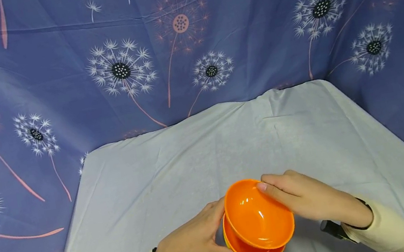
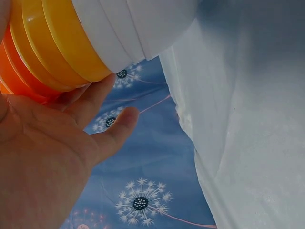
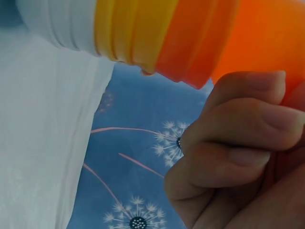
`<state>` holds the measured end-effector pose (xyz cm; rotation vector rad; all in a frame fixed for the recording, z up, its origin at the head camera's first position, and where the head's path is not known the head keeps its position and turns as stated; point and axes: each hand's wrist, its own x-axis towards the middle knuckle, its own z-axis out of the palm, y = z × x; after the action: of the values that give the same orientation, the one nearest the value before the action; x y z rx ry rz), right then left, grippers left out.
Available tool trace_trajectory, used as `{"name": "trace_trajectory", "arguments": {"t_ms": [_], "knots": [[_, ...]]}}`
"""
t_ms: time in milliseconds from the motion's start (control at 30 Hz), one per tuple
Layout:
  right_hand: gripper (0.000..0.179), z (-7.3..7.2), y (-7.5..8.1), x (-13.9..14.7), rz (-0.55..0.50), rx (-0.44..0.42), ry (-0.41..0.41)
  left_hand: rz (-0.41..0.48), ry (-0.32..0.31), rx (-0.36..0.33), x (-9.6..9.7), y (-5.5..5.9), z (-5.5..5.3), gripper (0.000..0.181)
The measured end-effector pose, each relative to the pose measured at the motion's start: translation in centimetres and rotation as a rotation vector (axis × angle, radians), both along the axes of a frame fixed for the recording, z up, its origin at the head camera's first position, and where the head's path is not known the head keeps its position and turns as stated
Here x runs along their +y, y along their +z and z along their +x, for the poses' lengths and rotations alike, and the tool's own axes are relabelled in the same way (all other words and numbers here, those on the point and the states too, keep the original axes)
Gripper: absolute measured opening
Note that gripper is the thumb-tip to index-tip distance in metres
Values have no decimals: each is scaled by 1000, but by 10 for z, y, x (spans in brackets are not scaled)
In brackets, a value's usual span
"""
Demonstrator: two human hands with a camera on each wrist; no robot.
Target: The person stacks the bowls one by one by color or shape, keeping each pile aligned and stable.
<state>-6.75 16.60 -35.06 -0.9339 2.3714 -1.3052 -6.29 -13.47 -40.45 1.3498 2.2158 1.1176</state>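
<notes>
In the head view an orange bowl point(image 1: 259, 216) tilts over a stack of bowls near the table's front. My right hand point(image 1: 308, 197) pinches its rim, thumb inside and the other fingers curled outside. Beneath it the stack's topmost bowl, red-orange point(image 1: 238, 245), is partly covered. My left hand point(image 1: 192, 237) holds the stack's left side, thumb in front and fingers behind. From the left wrist, yellow bowls point(image 2: 62, 43) show above white ones point(image 2: 138, 28) in the stack, with fingertips at the yellow. The right wrist view has the held bowl's orange wall point(image 3: 267, 38) beside the stack.
A pale grey cloth point(image 1: 192, 163) with creases covers the table. Blue fabric printed with dandelions point(image 1: 251, 38) hangs behind it and along both sides. Each wrist wears a dark strap, and a black piece point(image 1: 333, 228) juts out below the right one.
</notes>
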Motion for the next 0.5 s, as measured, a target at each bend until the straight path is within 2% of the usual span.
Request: {"name": "trace_trajectory", "arguments": {"t_ms": [267, 500], "knots": [[33, 6, -8, -2, 124, 93, -62, 0, 17, -79, 1, 1, 0, 129], [34, 9, -11, -4, 199, 204, -109, -1, 21, -65, 2, 1, -1, 127]]}}
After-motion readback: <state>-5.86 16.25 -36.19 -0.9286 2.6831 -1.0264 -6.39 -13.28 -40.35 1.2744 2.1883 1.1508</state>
